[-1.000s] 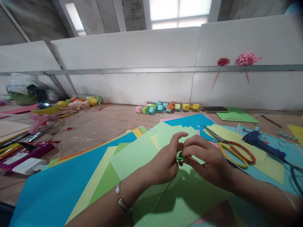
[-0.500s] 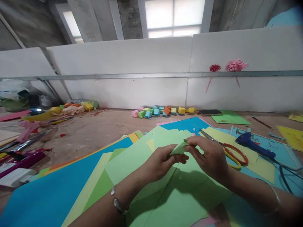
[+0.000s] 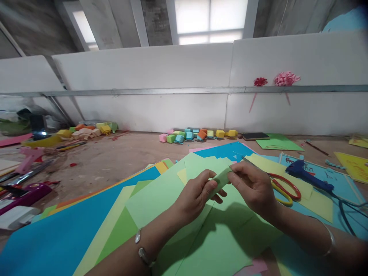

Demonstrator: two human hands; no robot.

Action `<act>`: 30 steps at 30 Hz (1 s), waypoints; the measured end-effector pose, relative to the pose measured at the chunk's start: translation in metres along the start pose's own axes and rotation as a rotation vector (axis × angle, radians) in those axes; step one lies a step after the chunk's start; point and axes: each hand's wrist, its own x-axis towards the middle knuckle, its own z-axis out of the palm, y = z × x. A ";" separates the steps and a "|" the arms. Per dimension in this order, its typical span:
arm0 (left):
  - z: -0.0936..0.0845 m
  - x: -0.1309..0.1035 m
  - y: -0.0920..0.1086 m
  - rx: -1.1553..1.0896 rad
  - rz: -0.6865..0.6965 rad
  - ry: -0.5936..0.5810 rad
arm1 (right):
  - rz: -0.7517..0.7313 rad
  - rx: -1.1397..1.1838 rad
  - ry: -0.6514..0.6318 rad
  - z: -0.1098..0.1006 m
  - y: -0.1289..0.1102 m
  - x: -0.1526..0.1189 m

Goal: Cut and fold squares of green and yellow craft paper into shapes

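Observation:
A small folded piece of light green paper [image 3: 220, 179] is held between both hands above the green sheets [image 3: 161, 195]. My left hand [image 3: 197, 195] pinches its lower left end, thumb on top and fingers beneath. The fingertips of my right hand [image 3: 254, 188] are closed on its upper right end. Beside my right hand lie scissors with red and yellow handles [image 3: 287, 188], their blades partly hidden behind that hand.
Blue sheets [image 3: 66, 226] spread at the left. A blue glue gun [image 3: 309, 177] with a cable lies at the right. Small coloured paper cubes [image 3: 189, 135] line the wall, near a dark phone-like slab [image 3: 255, 136]. A pink glue gun [image 3: 30, 158] is at the far left.
The green paper has turned in the fingers and now shows a longer, flatter face. My left thumb has moved onto it, and my right hand has shifted slightly right.

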 end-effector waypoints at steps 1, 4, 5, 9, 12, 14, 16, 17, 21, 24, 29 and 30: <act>0.000 0.000 0.000 0.039 0.011 0.031 | 0.028 0.026 -0.001 0.001 0.001 0.000; 0.000 0.000 0.001 0.253 0.034 0.088 | 0.105 0.129 0.008 0.003 0.004 -0.002; -0.001 0.000 0.001 0.324 0.034 0.098 | 0.118 0.145 0.005 0.004 0.005 -0.002; -0.003 0.000 0.002 0.495 0.030 0.109 | 0.094 0.054 -0.036 0.003 0.004 0.000; -0.004 0.000 0.002 0.581 0.043 0.115 | 0.063 -0.014 -0.033 0.001 0.002 0.002; -0.004 0.000 0.002 0.651 0.056 0.128 | 0.042 -0.027 -0.028 0.001 0.000 0.002; -0.005 0.001 0.002 0.703 0.067 0.138 | 0.030 -0.018 -0.021 0.001 -0.002 0.002; -0.005 0.001 0.002 0.718 0.077 0.144 | 0.029 -0.010 -0.020 0.001 -0.002 0.002; -0.005 0.002 0.003 0.719 0.195 0.177 | 0.041 0.018 -0.038 0.002 -0.003 0.000; -0.005 0.002 0.004 0.754 0.261 0.244 | 0.064 0.029 -0.056 0.002 -0.003 -0.001; -0.004 0.001 0.003 0.743 0.309 0.238 | 0.108 0.023 -0.092 -0.001 -0.006 0.000; -0.004 0.001 0.003 0.713 0.320 0.230 | 0.109 0.019 -0.096 -0.001 -0.006 0.000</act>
